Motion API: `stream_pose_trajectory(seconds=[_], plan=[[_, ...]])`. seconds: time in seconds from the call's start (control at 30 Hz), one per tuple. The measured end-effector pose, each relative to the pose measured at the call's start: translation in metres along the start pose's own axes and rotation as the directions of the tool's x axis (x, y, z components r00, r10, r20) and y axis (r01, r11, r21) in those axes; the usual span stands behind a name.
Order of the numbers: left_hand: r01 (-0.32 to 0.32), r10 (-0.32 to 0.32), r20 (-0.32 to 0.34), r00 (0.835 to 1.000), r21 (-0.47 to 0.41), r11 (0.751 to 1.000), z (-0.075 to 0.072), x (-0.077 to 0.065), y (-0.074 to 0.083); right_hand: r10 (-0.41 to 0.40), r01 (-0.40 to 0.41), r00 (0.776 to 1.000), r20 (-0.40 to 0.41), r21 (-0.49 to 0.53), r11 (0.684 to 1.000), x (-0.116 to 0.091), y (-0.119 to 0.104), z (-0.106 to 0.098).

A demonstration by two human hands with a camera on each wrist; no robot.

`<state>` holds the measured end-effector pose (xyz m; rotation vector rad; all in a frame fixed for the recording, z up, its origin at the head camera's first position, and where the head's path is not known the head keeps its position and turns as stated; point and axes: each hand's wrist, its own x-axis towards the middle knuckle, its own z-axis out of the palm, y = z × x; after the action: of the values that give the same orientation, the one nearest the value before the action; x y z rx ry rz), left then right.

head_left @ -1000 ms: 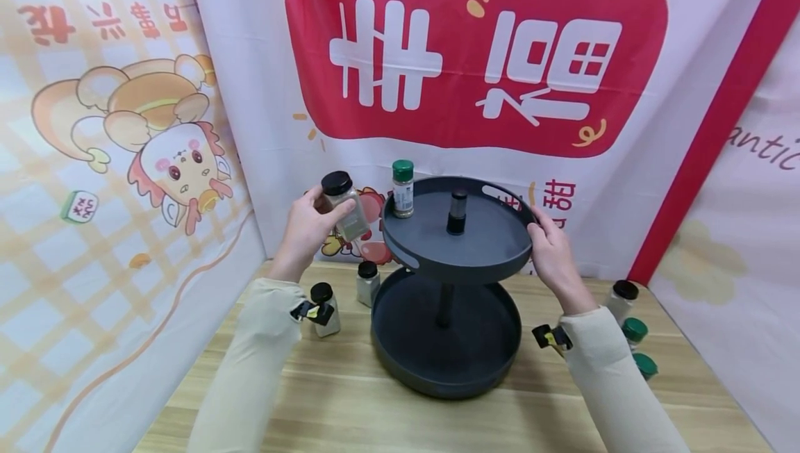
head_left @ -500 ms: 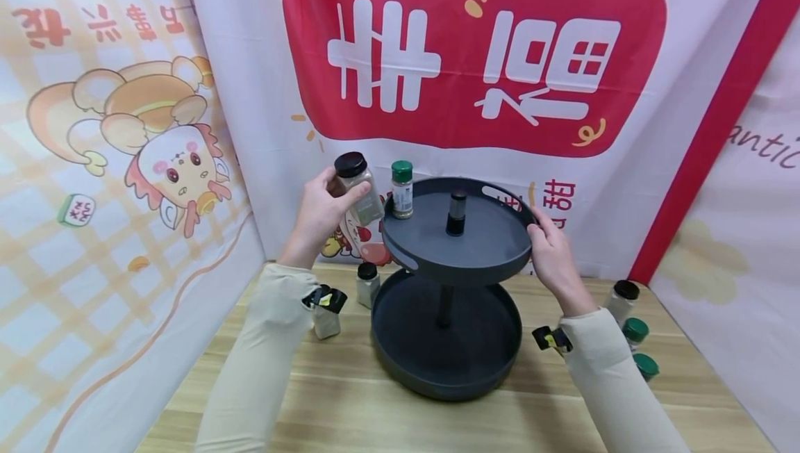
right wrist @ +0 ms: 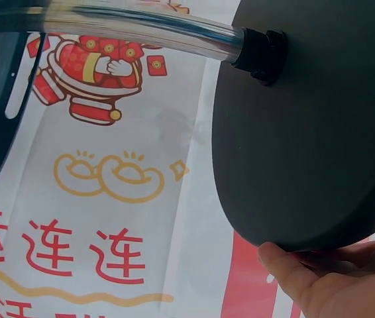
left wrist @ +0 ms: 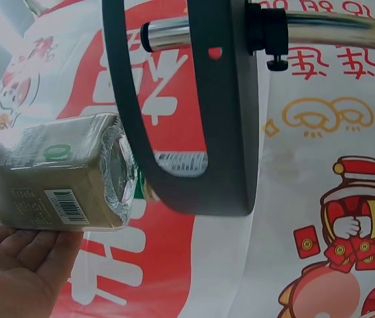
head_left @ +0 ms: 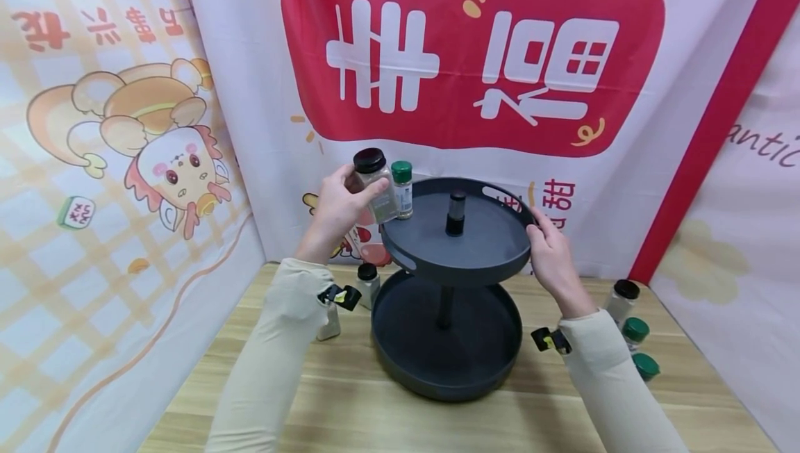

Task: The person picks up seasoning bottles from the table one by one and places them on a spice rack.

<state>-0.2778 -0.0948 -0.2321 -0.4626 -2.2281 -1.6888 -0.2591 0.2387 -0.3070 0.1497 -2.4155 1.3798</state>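
Note:
My left hand (head_left: 340, 206) grips a clear square spice jar (head_left: 378, 192) with a black lid, tilted at the left rim of the upper tray. In the left wrist view the jar (left wrist: 55, 172) shows a barcode label and its base faces the tray wall (left wrist: 224, 132). A green-lidded spice jar (head_left: 403, 192) stands on the upper tray (head_left: 487, 231), right beside the held one. My right hand (head_left: 553, 251) holds the tray's right rim, thumb and fingers on either side. The dark two-tier turntable's lower tray (head_left: 406, 342) sits on the table.
Two black-lidded jars stand left of the turntable, one jar (head_left: 367, 286) near its lower tray and another jar (head_left: 329, 324) partly behind my left sleeve. At the right are a black-lidded jar (head_left: 621, 300) and two green-lidded jars, the nearer one (head_left: 646, 366) beside my right sleeve. A printed cloth (head_left: 250, 92) hangs behind.
My left hand has carried the black-lidded jar rightward and slightly up, from left of the upper tray to its rim beside the green-lidded jar. My right hand has stayed on the rim.

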Motion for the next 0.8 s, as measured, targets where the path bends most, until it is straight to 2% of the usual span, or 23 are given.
stream_pose_trajectory(seconds=[0.23,0.47,0.63,0.8], plan=[[-0.027,0.027,0.019,0.999,-0.006,1.0,0.011,0.001,-0.001,-0.016,0.016,1.0,-0.009,0.005,1.0,-0.002,0.0,0.001],[0.0,0.0,0.018,1.0,0.003,1.0,0.02,0.002,-0.007,-0.02,0.02,1.0,-0.011,-0.004,1.0,-0.003,0.0,0.002],[-0.012,0.013,0.031,0.999,-0.02,1.0,0.024,0.005,-0.011,-0.02,0.02,1.0,-0.008,-0.005,1.0,-0.002,0.0,0.002],[-0.012,0.012,0.031,0.999,-0.007,1.0,0.025,0.006,-0.015,-0.022,0.022,1.0,-0.004,-0.004,1.0,-0.001,0.0,0.002]])
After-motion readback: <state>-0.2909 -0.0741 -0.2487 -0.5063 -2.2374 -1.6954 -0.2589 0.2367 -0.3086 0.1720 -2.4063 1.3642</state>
